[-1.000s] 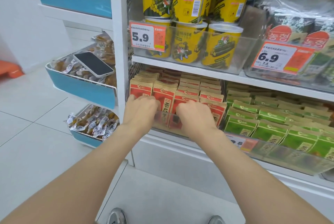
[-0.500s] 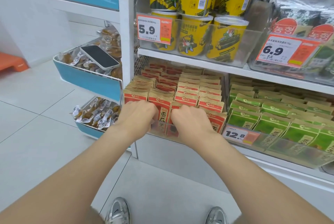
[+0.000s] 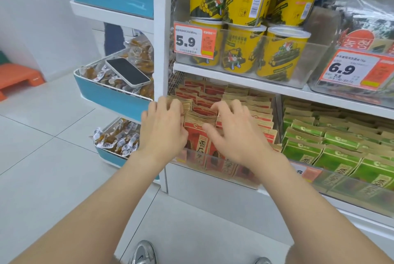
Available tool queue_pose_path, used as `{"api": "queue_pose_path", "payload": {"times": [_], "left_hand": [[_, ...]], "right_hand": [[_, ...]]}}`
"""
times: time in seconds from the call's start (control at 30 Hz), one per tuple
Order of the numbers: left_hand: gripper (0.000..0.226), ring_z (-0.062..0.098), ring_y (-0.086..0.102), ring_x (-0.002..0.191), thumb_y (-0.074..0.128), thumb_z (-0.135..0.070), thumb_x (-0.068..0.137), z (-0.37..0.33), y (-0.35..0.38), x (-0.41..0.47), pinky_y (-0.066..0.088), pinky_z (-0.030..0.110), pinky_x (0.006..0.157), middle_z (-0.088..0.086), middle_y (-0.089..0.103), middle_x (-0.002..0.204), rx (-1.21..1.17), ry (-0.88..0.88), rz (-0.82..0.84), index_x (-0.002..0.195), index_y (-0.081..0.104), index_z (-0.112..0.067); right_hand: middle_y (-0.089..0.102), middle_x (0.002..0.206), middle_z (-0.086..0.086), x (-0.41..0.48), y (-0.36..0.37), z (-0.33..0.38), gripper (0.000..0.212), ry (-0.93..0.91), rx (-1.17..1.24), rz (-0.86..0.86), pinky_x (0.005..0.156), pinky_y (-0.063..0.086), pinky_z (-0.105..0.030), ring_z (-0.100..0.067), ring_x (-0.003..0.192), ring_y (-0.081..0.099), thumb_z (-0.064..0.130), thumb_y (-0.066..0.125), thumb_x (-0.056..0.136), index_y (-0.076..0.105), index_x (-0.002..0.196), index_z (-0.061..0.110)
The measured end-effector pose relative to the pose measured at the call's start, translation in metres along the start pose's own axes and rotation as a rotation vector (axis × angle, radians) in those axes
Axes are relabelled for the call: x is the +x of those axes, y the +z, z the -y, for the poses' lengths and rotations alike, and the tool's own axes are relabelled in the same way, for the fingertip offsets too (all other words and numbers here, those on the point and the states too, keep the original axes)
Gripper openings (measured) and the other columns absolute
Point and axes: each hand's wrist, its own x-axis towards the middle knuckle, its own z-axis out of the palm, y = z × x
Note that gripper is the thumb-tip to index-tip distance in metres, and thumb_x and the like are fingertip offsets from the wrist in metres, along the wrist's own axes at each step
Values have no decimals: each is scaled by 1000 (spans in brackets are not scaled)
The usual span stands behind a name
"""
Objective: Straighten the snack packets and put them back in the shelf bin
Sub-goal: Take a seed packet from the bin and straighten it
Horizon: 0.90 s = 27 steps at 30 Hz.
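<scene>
Lower shelf, left section. Red snack packets [image 3: 198,135] are stood upright in rows inside a clear shelf bin [image 3: 215,166], running from near front to far back. Some far rows are seen leaning unevenly.

Left hand [image 3: 164,127] is laid over the left rows. Its fingers [image 3: 170,103] are bent down over the packet tops and the fingertips are hidden, so whether a packet is pinched cannot be told.

Right hand [image 3: 232,133] is held over the middle and right rows. Its fingers [image 3: 223,108] are spread and loosely bent, resting on the packet tops, with nothing gripped. The thumb is touching the near front packet.

Green packets [image 3: 341,152] are filed in the adjoining bin to the right. Yellow tubs [image 3: 245,50] are stacked on the shelf above, behind a 5.9 price tag [image 3: 195,39].

Left of the upright, a phone [image 3: 128,71] is lying screen-up on wrapped snacks in a blue side basket [image 3: 113,97].
</scene>
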Motion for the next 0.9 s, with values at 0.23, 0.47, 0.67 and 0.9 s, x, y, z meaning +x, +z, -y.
{"api": "queue_pose_path", "payload": {"times": [0.23,0.47,0.67,0.9], "left_hand": [[41,35,51,122,86,-24,89,-21,10,6,46,48,97,9,54,133,252,-95,45,120,60,-17],[37,38,49,126,76,-2,87,-25,6,6,32,64,114,5,69,116,157,-17,-120,111,53,-18],[13,34,51,119,69,-10,100,-35,-6,3,35,54,108,0,68,107,-77,379,-430,109,71,-19],[13,32,48,103,67,-6,105,-65,-24,-8,43,35,88,14,57,108,-436,387,-547,111,78,-8]], "right_hand": [[55,129,-6,21,18,-28,66,-50,-238,43,96,45,-47,-30,117,52,70,28,106,47,151,27],[61,133,-3,25,17,-27,56,-48,-169,64,105,37,-49,-29,122,60,63,43,107,54,148,27],[67,134,6,15,1,-16,49,16,71,-45,107,38,-48,-24,131,54,54,65,100,62,144,31],[77,95,-6,-13,-27,-1,32,-58,800,-73,86,62,-49,-26,94,74,6,61,82,74,108,20]]}}
